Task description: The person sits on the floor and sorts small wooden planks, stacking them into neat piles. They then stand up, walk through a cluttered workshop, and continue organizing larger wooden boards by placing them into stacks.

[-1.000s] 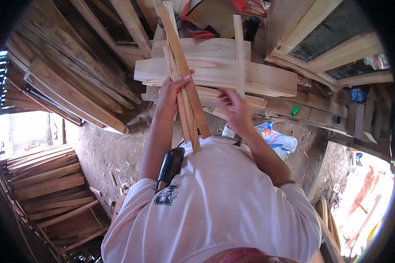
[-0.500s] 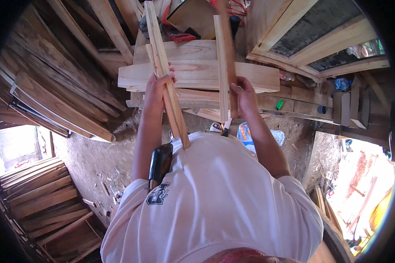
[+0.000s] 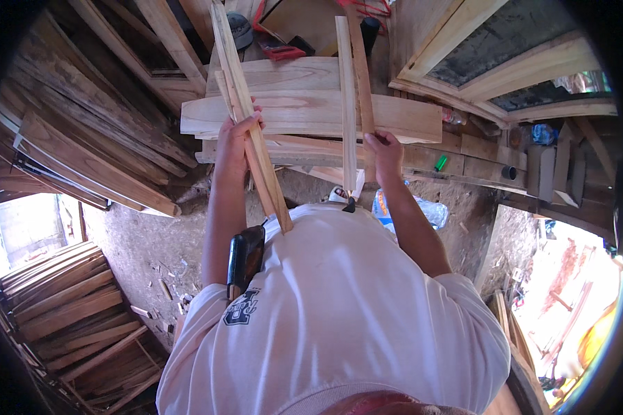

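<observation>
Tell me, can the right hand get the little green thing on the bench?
Probably not right away. The right hand is already gripping two upright wooden strips, so its grip is full, though the green thing lies uncovered just beside it.

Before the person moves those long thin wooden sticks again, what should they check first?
1. Left hand wrapped round the bundle of long thin wooden slats: ok.
2. Right hand gripping the pair of pale upright wooden strips: ok.
3. Bundle ends even: not ok, they splay.
4. Stack of wide pale wooden planks lying flat under both hands: ok.
5. Dirt floor free of scraps: not ok, wood chips lie about.
6. Slats free of splinters: cannot tell.
</observation>
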